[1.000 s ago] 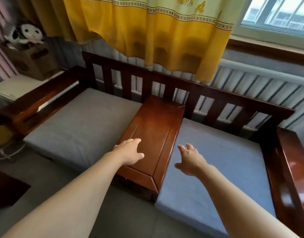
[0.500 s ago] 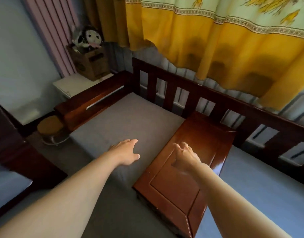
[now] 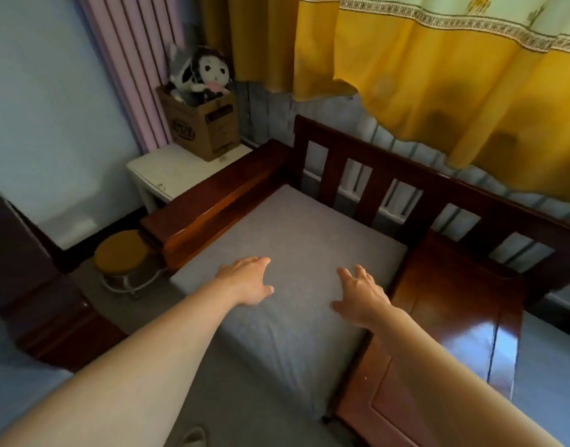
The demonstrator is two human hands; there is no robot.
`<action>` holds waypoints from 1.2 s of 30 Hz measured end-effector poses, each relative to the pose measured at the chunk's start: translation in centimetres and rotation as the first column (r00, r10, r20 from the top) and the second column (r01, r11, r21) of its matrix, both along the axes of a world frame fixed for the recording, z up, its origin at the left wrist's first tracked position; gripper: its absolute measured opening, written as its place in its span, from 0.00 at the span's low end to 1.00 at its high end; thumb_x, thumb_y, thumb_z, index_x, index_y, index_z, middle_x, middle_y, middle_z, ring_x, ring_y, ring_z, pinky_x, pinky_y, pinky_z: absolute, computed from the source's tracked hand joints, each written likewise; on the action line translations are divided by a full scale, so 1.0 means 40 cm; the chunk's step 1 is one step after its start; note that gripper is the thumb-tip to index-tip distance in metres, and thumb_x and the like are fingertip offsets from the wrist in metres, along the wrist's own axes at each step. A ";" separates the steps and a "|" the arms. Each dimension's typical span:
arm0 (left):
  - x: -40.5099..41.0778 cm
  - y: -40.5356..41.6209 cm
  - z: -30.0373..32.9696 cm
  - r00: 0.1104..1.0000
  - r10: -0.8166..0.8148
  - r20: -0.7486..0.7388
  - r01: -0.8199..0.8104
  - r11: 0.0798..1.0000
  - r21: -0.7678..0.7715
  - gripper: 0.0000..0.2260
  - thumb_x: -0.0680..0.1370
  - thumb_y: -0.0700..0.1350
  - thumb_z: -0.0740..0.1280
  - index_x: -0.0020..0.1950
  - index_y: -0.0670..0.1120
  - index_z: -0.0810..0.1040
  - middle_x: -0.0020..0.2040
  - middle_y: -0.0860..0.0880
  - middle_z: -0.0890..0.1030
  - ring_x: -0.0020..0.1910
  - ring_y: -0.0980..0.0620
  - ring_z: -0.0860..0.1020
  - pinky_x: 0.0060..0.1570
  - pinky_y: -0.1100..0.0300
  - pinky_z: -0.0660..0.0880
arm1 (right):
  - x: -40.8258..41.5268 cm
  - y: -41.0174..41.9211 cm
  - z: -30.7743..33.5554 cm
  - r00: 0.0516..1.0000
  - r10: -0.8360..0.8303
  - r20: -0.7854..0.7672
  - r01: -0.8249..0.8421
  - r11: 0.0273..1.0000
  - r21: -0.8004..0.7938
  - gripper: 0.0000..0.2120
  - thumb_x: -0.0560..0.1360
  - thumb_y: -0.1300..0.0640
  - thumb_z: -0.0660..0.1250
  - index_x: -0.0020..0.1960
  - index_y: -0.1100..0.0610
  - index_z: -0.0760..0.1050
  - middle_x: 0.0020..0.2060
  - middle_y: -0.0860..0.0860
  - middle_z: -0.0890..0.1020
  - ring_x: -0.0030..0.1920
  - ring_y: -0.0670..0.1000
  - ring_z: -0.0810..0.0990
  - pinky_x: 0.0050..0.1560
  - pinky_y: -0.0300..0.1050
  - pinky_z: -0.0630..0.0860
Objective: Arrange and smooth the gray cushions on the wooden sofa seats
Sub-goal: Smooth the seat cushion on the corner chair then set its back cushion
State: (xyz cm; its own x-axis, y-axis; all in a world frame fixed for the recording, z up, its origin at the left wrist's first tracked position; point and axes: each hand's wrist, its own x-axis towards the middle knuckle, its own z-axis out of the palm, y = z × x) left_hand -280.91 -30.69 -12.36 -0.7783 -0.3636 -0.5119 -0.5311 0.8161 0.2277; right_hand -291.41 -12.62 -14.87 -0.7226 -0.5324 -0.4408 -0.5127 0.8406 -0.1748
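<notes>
The left gray cushion (image 3: 296, 230) lies flat on the left seat of the dark wooden sofa (image 3: 390, 175). Both my hands are stretched out over its front half. My left hand (image 3: 248, 282) has straight fingers and sits near the cushion's front left part. My right hand (image 3: 361, 295) has spread fingers close to the cushion's right edge. Whether either hand touches the fabric is unclear. A second gray cushion (image 3: 548, 375) shows at the lower right, past the wooden centre panel (image 3: 454, 301).
A white side table (image 3: 170, 169) carries a cardboard box (image 3: 206, 124) with a plush toy (image 3: 203, 72). A round yellow stool (image 3: 122, 256) stands by the sofa's left armrest (image 3: 212, 204). A yellow curtain (image 3: 438, 66) hangs above the backrest. Dark furniture (image 3: 25, 269) stands at left.
My view has swung left from the centre panel to the left seat. Both hands moved left, from above the panel and right cushion to above the left cushion.
</notes>
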 end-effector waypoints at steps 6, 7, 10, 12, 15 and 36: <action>0.004 -0.216 -0.038 0.986 -0.160 0.048 0.158 0.986 0.044 0.30 0.81 0.52 0.61 0.79 0.52 0.51 0.79 0.50 0.54 0.77 0.45 0.55 0.72 0.46 0.59 | 0.072 -0.187 -0.030 0.985 -0.169 0.038 0.169 0.986 0.014 0.36 0.76 0.47 0.66 0.77 0.53 0.52 0.76 0.60 0.51 0.74 0.61 0.58 0.70 0.55 0.65; 0.000 -0.244 -0.049 0.981 -0.185 0.053 0.182 0.982 0.048 0.30 0.81 0.52 0.61 0.79 0.52 0.51 0.79 0.50 0.54 0.76 0.45 0.55 0.72 0.46 0.59 | 0.080 -0.208 -0.035 0.980 -0.197 0.041 0.197 0.980 0.016 0.36 0.77 0.48 0.66 0.77 0.53 0.51 0.76 0.60 0.51 0.74 0.61 0.57 0.70 0.55 0.64; -0.016 -0.292 -0.083 0.970 -0.236 0.057 0.233 0.971 0.052 0.30 0.80 0.52 0.62 0.78 0.52 0.51 0.78 0.50 0.55 0.76 0.46 0.56 0.72 0.46 0.59 | 0.095 -0.248 -0.053 0.966 -0.252 0.050 0.251 0.968 0.028 0.37 0.77 0.49 0.66 0.78 0.52 0.47 0.77 0.59 0.48 0.75 0.61 0.55 0.71 0.54 0.62; -0.025 -0.307 -0.101 0.964 -0.262 0.053 0.260 0.964 0.051 0.30 0.80 0.52 0.62 0.78 0.52 0.51 0.78 0.50 0.55 0.76 0.46 0.56 0.72 0.46 0.59 | 0.094 -0.267 -0.068 0.962 -0.266 0.059 0.265 0.964 0.034 0.37 0.77 0.49 0.65 0.78 0.53 0.47 0.77 0.60 0.48 0.75 0.61 0.55 0.71 0.54 0.62; -0.037 -0.329 -0.122 0.957 -0.284 0.062 0.282 0.958 0.045 0.30 0.80 0.52 0.62 0.78 0.52 0.51 0.78 0.50 0.55 0.76 0.46 0.57 0.72 0.46 0.59 | 0.084 -0.298 -0.096 0.957 -0.279 0.078 0.278 0.960 0.021 0.36 0.78 0.49 0.65 0.77 0.53 0.47 0.77 0.60 0.48 0.75 0.61 0.54 0.72 0.55 0.61; -0.054 -0.570 -0.597 0.754 -0.638 0.157 0.633 0.769 0.084 0.33 0.79 0.52 0.63 0.78 0.50 0.50 0.79 0.48 0.52 0.77 0.48 0.53 0.73 0.45 0.54 | 0.255 -0.591 -0.580 0.813 -0.540 0.216 0.529 0.841 0.111 0.43 0.74 0.58 0.69 0.78 0.53 0.43 0.77 0.58 0.47 0.77 0.59 0.49 0.73 0.51 0.54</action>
State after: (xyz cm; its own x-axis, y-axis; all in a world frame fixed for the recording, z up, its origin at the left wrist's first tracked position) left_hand -283.07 -53.50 -36.22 -0.7277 0.1979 -0.6567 0.0767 0.9749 0.2089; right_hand -281.23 -36.27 -38.08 -0.7631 -0.0677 -0.6427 0.0703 0.9799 -0.1868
